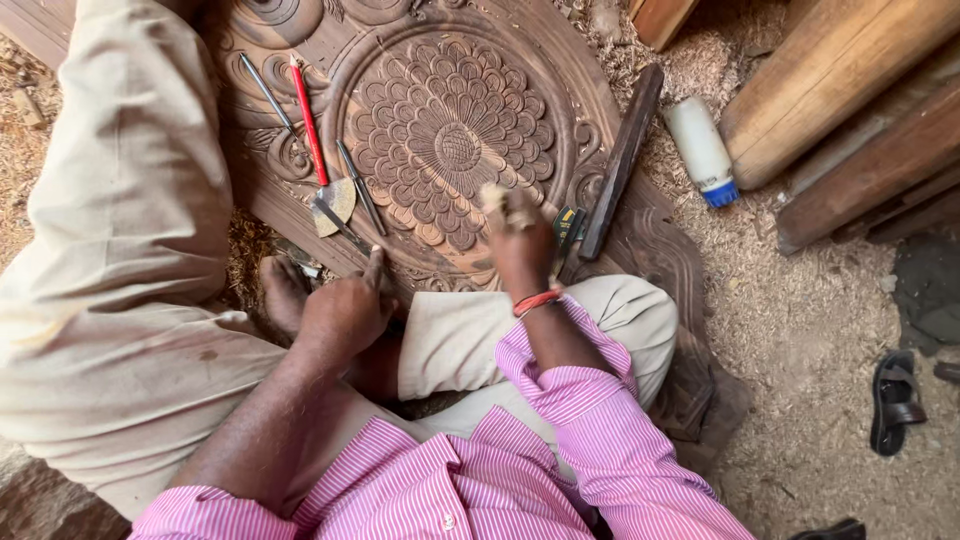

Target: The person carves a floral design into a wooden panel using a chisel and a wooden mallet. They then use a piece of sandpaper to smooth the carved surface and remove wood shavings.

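Closed in a tight grip, the right hand held a blurred wooden mallet raised just above the lower rim of the carved flower medallion. Beside it, the left hand pinched a thin metal chisel, its shaft slanting up-left from the fingers onto the dark carved wooden panel. Near the chisel lay a red pencil and 2 more slim tools.
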